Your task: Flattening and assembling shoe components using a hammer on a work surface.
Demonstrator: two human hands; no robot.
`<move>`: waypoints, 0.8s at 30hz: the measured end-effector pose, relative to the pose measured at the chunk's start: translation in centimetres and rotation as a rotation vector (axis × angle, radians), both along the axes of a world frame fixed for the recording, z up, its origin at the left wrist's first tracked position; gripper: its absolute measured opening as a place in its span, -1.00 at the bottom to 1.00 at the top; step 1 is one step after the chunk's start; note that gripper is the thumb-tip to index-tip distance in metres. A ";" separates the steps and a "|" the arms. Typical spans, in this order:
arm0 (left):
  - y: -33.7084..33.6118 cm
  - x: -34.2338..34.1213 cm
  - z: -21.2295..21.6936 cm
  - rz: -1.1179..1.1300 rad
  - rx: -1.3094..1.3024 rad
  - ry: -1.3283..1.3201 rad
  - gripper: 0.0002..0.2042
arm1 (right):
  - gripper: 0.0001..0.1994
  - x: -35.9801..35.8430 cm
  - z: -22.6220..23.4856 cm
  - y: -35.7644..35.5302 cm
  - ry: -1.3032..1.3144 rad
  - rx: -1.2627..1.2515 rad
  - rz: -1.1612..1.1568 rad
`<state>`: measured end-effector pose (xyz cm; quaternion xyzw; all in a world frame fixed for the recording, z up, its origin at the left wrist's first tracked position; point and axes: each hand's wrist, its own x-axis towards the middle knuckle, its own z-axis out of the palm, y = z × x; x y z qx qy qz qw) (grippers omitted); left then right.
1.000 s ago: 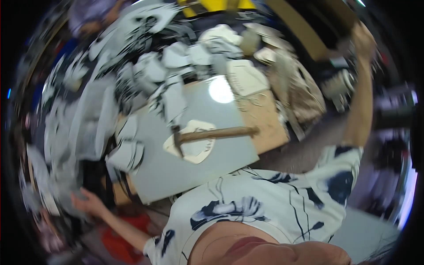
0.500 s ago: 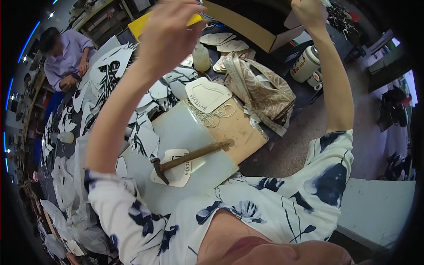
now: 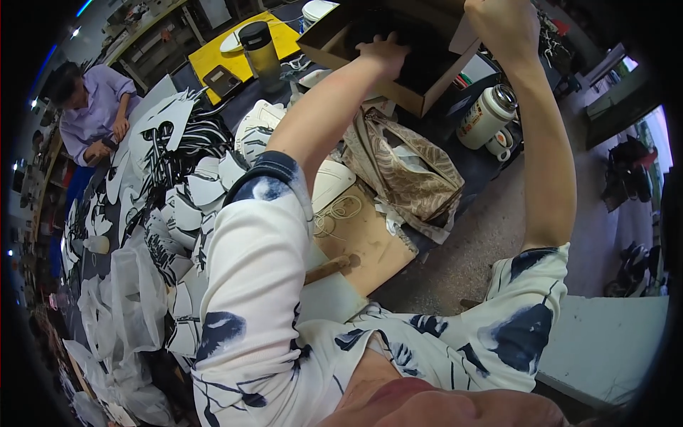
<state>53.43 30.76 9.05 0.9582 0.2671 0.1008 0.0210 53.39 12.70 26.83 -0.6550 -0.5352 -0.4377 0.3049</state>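
My left hand (image 3: 384, 55) reaches with fingers spread into a cardboard box (image 3: 427, 103) at the far middle; its inside is dark, and I cannot tell what the fingertips touch. Raised beside the box's right end is my right hand (image 3: 504, 28), its fingers closed and partly cut off by the top edge. Whatever it may hold is hidden. Below my left arm lie a white shaped piece (image 3: 331, 183), thin pale cord (image 3: 334, 213) and a tan board (image 3: 373, 245). Part of a hammer's wooden handle (image 3: 333, 268) shows; my left sleeve hides its head.
A brown patterned cloth bag (image 3: 405, 167) and a white insulated flask (image 3: 487, 117) stand right of the board. Piles of white cut pieces (image 3: 206, 181) and plastic bags (image 3: 121, 292) fill the left. A dark-lidded tumbler (image 3: 260, 57) stands near a yellow sheet (image 3: 213, 53). Another person (image 3: 96, 107) works far left.
My left hand has moved right and down into the box, its arm now covering the hammer's head and grey mat. My right hand stays raised, slightly lower. The view has shifted a little.
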 end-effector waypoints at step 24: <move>10.7 -18.8 21.1 -0.075 -0.873 -1.695 -0.80 | -0.72 4.0 0.5 -0.3 0.136 0.132 -0.108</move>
